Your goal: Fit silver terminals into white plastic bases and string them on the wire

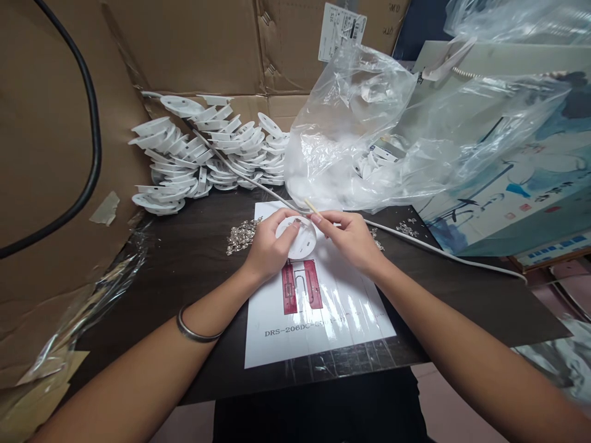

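My left hand [272, 240] is closed around the edge of a round white plastic disc [302, 245], its thumb lying over the top face. The disc is tilted toward me above a printed sheet [323, 338] with a red picture and lettering. In my right hand [348, 235] a thin pale wooden stick [313, 207] is pinched between thumb and fingers, close to the disc's right upper edge. The stick's upper end points away to the left. What lies under my left thumb is partly hidden. Small metal pieces [241, 237] lie heaped beside my left hand.
Many similar white discs [175, 163] are stacked at the back left. A clear plastic bag [341, 141] with white parts stands behind my hands. A grey cable [429, 247] crosses the dark table [184, 277]. More small metal pieces [407, 229] lie right. Cardboard [194, 43] walls the back.
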Tool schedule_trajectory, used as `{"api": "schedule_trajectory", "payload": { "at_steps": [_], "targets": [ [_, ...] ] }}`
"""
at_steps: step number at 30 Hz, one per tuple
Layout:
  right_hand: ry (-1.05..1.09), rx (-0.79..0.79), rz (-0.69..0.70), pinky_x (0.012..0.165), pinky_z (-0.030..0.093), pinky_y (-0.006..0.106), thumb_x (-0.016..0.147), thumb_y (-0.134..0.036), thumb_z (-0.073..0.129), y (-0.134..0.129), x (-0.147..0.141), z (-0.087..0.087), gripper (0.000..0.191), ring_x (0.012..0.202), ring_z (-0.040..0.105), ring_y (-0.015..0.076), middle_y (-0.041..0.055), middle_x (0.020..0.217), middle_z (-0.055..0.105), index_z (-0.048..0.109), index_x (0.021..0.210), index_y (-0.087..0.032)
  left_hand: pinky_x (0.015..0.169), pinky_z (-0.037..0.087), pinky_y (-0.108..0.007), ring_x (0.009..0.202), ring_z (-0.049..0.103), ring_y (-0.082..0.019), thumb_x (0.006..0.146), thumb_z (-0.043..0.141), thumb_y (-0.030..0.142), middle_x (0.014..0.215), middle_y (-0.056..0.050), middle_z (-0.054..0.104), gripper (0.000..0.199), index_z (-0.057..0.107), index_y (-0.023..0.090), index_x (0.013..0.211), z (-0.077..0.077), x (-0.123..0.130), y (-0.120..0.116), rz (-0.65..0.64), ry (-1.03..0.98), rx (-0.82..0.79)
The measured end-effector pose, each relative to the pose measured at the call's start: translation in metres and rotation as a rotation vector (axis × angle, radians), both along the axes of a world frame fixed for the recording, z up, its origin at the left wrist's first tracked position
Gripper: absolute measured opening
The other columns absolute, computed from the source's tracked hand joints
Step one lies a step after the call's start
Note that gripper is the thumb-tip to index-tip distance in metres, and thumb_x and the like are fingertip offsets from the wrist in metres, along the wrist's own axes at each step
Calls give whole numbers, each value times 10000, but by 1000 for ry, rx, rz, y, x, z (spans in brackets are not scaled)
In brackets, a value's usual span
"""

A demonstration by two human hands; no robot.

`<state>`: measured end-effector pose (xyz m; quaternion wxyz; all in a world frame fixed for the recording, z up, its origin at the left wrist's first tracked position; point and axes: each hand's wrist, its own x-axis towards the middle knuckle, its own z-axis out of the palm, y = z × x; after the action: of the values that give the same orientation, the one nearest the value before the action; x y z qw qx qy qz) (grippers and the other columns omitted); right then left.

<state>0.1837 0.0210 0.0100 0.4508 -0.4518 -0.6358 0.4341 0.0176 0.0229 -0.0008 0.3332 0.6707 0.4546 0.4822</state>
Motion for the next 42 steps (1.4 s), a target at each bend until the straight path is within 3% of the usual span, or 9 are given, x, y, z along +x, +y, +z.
{"api": "schedule_trajectory", "payload": {
  "at_steps": [4,19,29,34,38,42],
  "targets": [
    [-89,126,-118,539,319,263,775,-319,675,-1,-3,-3,147,537,397,88,-45,559,480,711,783,-176,713,486,-295,772,620,-174,833,513,266,803,-7,680,140,626,185,847,-1,2,-2,-26,89,63],
    [-306,427,-145,550,319,259,781,-189,578,-5,-8,-5,89,525,385,86,-45,572,460,649,747,-150,756,478,-294,818,639,-177,866,499,261,860,-14,701,162,634,178,900,0,2,-4,-102,167,135],
    [-149,138,-95,516,282,266,781,-296,650,-5,-6,-3,110,500,323,81,-77,529,326,652,765,-187,771,489,-316,835,634,-195,840,502,260,889,-22,701,171,638,178,903,0,0,-3,-72,114,82],
    [-124,111,-83,527,283,271,773,-393,680,-6,-6,1,207,519,334,86,-70,550,348,654,808,-191,771,490,-323,837,628,-202,830,509,268,856,-19,695,156,633,182,869,1,1,-2,-47,75,55],
    [-93,113,-56,563,282,281,881,-519,497,-6,0,3,408,562,368,99,-39,576,395,609,691,-176,750,493,-319,806,622,-196,820,516,278,829,-19,685,142,620,184,844,0,0,-1,-31,31,44],
    [-208,17,12,596,273,290,912,-553,406,-2,8,2,519,581,391,109,-24,563,406,559,590,-176,725,493,-316,780,620,-190,821,521,293,825,-21,682,143,613,184,833,-1,0,0,-15,8,21]
  ]
}}
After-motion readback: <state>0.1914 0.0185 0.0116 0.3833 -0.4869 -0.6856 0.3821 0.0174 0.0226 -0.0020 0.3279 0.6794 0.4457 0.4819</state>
